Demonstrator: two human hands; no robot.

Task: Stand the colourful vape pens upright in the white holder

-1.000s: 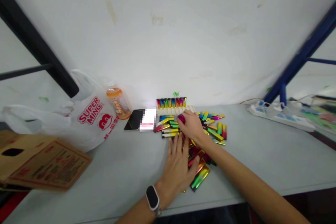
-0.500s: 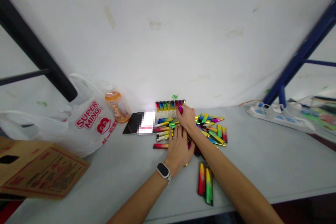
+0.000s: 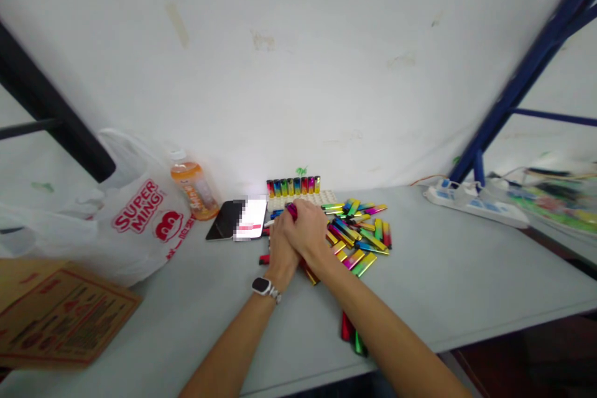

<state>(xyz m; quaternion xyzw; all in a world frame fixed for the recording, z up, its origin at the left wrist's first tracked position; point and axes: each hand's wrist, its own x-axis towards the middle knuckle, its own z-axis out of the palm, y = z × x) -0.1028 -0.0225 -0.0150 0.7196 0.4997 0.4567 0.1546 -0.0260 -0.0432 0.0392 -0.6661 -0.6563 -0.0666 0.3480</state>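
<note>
Holding a shiny pink stick [image 3: 291, 209] in my right hand [image 3: 308, 231], I am pointing it up toward the white tray [image 3: 321, 198] just above my hands, mid-frame. My left hand [image 3: 280, 247] is touching the right one; I cannot tell if it grips anything. Rainbow-coloured shiny sticks [image 3: 359, 233] are lying right of them on the pale grey table [image 3: 466, 261].

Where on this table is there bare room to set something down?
Bare: between the lighter pile and the power strip, and the front strip between the cardboard box and the left forearm. Crowded: around both hands, phone and bottle.
</note>
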